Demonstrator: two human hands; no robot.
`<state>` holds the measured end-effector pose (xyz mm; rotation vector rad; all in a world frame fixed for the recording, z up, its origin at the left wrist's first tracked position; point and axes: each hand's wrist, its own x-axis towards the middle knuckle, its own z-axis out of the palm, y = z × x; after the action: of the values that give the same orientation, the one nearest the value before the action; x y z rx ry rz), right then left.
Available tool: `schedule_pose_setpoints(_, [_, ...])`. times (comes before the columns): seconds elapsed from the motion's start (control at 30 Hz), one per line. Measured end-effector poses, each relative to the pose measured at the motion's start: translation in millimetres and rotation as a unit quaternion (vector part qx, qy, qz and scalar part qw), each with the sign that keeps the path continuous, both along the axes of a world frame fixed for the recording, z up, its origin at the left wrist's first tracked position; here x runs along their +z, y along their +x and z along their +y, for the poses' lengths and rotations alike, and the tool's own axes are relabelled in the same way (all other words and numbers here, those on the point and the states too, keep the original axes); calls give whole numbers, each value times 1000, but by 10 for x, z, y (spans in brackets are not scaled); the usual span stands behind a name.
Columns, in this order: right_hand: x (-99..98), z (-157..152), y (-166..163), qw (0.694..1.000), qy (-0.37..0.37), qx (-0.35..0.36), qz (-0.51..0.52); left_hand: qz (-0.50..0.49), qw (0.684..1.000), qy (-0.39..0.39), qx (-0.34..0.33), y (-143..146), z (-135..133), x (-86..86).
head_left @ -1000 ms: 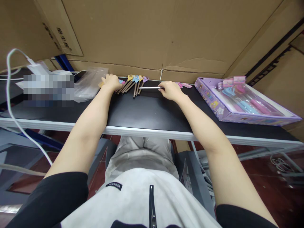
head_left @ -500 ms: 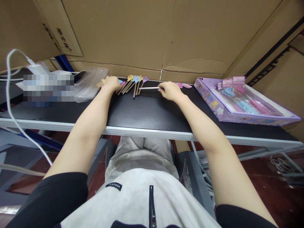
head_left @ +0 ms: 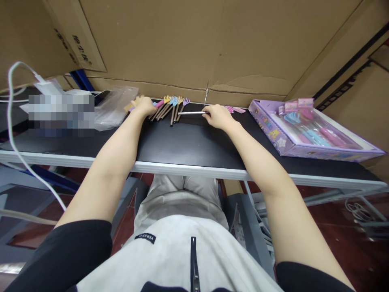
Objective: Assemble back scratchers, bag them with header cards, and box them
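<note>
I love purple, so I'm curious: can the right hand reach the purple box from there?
Probably yes. The right hand has the purple box off to its right, with only small pink pieces lying between. But that hand holds a thin rod, so putting it down first may help.

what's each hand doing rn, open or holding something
Left hand: at a pink handle, fingers partly hidden; can't tell whether it grips it.
Right hand: closed, holding a slim metal rod.
</note>
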<state>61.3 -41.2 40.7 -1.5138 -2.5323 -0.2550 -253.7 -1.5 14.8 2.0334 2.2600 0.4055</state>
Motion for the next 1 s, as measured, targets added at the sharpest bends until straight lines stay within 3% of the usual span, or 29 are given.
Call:
schedule_pose_setpoints(0.1, [8, -13, -4, 1000, -2, -1, -1, -17, 997, 18, 74, 145, -88, 80])
schedule_pose_setpoints(0.33, [-2, 6, 8, 1000, 0, -1, 3, -36, 998, 37, 33, 305, -213, 200])
schedule_pose_setpoints(0.5, [2, 11, 9, 1000, -1, -5, 5, -97, 993, 72, 5, 255, -126, 155])
schedule_pose_setpoints(0.73, [6, 45, 43, 999, 16, -18, 27, -338, 929, 124, -91, 189, 107, 1])
schedule_pose_setpoints(1.0, [-16, 107, 90, 998, 27, -32, 43, -412, 901, 78, -108, 273, -17, 94])
